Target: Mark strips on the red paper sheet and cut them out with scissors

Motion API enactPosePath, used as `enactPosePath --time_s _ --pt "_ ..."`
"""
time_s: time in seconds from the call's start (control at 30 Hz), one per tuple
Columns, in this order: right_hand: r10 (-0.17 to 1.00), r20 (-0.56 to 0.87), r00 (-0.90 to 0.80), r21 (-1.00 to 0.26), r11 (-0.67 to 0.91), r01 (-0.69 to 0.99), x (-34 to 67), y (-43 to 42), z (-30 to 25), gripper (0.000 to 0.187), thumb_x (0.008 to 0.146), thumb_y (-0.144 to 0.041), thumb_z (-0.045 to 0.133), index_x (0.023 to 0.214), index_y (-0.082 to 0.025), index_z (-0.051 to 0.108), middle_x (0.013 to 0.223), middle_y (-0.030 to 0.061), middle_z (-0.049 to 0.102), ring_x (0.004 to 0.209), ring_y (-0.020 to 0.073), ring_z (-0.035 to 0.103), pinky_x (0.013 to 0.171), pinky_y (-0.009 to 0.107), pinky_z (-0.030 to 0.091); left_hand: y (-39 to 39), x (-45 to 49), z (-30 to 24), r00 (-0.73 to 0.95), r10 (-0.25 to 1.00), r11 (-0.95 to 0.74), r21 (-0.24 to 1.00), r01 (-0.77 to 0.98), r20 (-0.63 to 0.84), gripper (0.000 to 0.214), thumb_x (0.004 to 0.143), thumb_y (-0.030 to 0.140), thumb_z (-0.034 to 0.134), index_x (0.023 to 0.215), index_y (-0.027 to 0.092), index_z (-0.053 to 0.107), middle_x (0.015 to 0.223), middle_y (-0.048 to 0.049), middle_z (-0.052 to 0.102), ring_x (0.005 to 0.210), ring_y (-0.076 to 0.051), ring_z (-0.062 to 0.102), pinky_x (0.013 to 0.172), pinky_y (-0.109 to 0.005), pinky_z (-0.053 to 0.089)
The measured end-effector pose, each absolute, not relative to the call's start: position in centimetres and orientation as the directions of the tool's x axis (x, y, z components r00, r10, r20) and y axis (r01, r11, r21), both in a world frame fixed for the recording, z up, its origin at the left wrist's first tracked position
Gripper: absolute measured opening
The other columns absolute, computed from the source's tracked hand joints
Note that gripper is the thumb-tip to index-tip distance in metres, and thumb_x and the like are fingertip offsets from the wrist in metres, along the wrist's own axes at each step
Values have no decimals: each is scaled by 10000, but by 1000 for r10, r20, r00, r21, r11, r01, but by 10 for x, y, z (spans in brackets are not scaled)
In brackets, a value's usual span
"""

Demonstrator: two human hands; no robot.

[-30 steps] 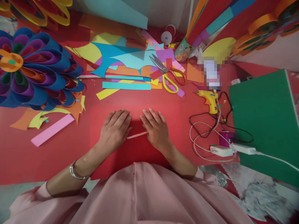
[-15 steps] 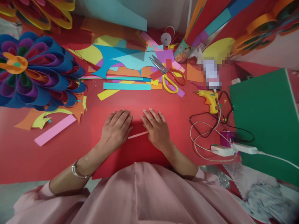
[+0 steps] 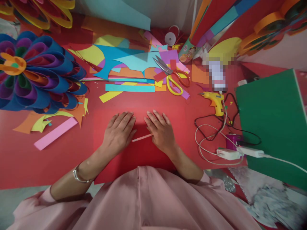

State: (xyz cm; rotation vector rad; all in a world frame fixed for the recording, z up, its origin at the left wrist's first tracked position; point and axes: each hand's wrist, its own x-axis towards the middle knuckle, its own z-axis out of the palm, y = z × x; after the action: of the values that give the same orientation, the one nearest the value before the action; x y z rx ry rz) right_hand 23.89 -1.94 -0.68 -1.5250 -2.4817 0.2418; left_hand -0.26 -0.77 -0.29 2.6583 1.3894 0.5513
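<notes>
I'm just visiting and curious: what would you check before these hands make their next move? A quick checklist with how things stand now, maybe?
1. Left hand free: ok, palm down, fingers straight.
2. Thin pink stick held: cannot tell; one end disappears at the right hand.
3. Red sheet lying flat: ok, around and beneath the hands.
4. Scissors closed: not ok, blades slightly parted.
5. Yellow glue gun cool: cannot tell, heat doesn't show.
6. Cords clear of the hands: ok, looped to their right.
</notes>
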Motion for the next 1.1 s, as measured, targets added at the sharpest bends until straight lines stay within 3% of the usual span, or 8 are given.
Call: enactPosePath --time_s 0.47,1.1 --pt "894 71 -443 -250 446 859 240 -17 -5 445 1125 -236 440 1537 -235 605 1682 71 534 1590 287 433 1293 561 328 -7 -3 -2 524 807 -586 251 770 273 452 1044 260 633 1482 148 638 1527 -187 661 1437 -379 615 1228 -561 451" --pt "857 193 -477 -256 513 819 246 -16 -11 506 1083 -199 489 1585 -233 547 1621 125 599 1543 347 501 1258 586 361 -8 1 -3 505 845 -534 310 787 174 439 1075 358 576 1455 150 644 1553 -177 642 1498 -349 563 1286 -564 408"
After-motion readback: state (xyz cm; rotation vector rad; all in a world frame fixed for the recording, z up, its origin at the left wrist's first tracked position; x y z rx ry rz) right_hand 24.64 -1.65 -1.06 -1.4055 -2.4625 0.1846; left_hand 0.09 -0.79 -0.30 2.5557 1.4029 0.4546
